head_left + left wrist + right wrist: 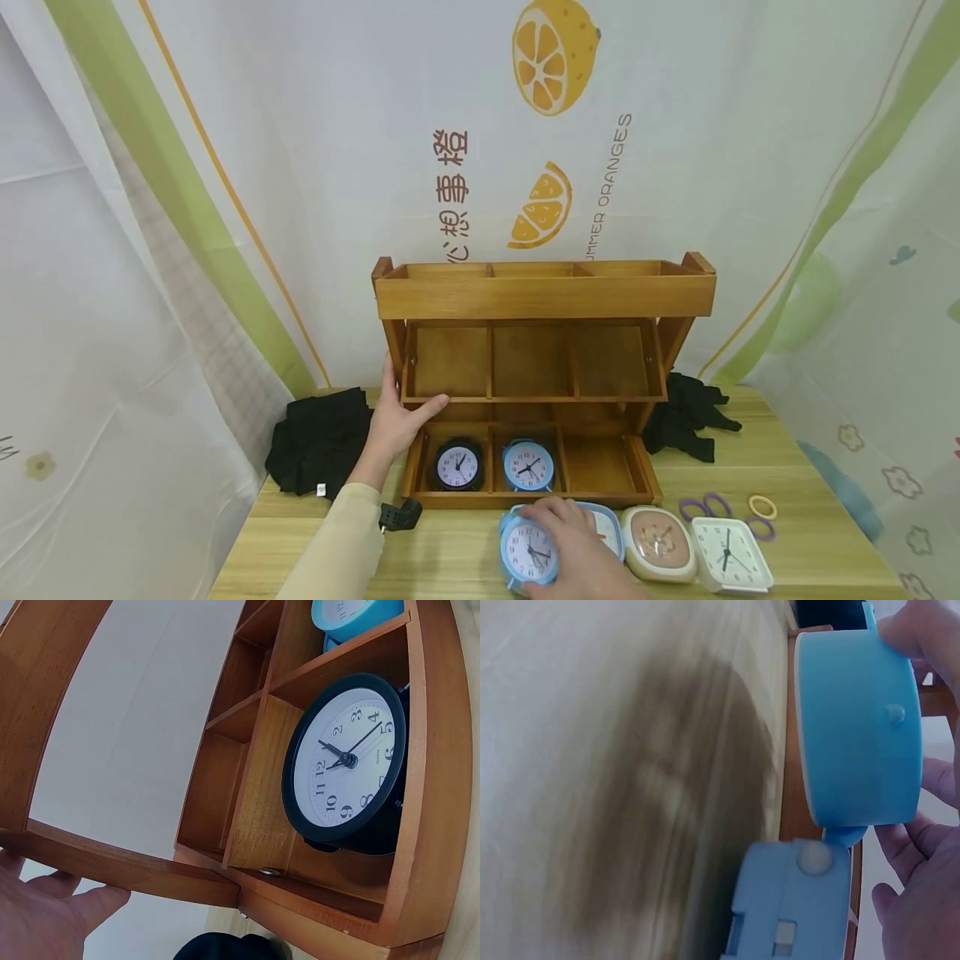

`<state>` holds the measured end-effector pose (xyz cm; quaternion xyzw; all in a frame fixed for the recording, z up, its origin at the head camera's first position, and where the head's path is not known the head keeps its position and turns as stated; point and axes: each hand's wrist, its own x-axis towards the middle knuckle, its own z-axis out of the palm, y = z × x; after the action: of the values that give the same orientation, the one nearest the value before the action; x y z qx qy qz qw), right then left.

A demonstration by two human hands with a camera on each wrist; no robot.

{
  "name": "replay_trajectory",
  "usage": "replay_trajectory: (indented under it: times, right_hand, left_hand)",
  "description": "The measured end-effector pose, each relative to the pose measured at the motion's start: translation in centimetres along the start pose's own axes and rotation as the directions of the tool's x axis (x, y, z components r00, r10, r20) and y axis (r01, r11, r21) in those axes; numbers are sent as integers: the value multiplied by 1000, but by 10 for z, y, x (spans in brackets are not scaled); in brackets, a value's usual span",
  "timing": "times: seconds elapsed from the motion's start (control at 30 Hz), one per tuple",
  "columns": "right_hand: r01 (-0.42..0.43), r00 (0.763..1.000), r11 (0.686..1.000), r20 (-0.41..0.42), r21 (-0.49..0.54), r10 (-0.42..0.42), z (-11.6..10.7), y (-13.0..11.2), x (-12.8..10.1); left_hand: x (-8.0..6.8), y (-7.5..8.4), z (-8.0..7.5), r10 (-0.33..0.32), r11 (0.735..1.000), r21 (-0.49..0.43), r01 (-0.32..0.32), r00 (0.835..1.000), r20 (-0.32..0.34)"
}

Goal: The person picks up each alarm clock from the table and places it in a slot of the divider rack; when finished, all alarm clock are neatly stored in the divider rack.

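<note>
A three-tier wooden rack [543,296] stands at the back of the table. Its bottom tier holds a black round clock [457,465] [349,761] in the left compartment and a blue round clock [527,465] [352,615] in the middle one. My left hand [401,408] [45,915] rests against the rack's left side, fingers straight, thumb on the middle tier's front edge. In front of the rack, just above the table, my right hand [562,537] grips another blue round clock [528,552] [859,727], fingers [911,622] curled round its rim.
A light blue rectangular clock [609,527] [791,907], a beige clock [660,543] and a white square clock [729,554] lie in a row at front right. Purple and yellow rings [705,506] lie behind them. Black cloths [318,437] flank the rack; a black plug [399,515] lies beside my left sleeve.
</note>
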<state>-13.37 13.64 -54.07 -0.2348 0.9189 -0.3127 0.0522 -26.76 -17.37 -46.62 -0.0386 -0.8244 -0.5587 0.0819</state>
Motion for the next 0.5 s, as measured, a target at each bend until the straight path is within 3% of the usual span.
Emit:
replay_trajectory:
  times: [0.23, 0.5]
  right_hand:
    - [34, 994, 999, -106, 31, -30, -13, 2, -1]
    - [81, 966, 997, -246, -11, -82, -39, 17, 7]
  left_hand:
    - [0, -1, 0, -5, 1000, -11, 5, 1000, 3]
    - [0, 1, 1, -19, 1000, 19, 19, 1000, 3]
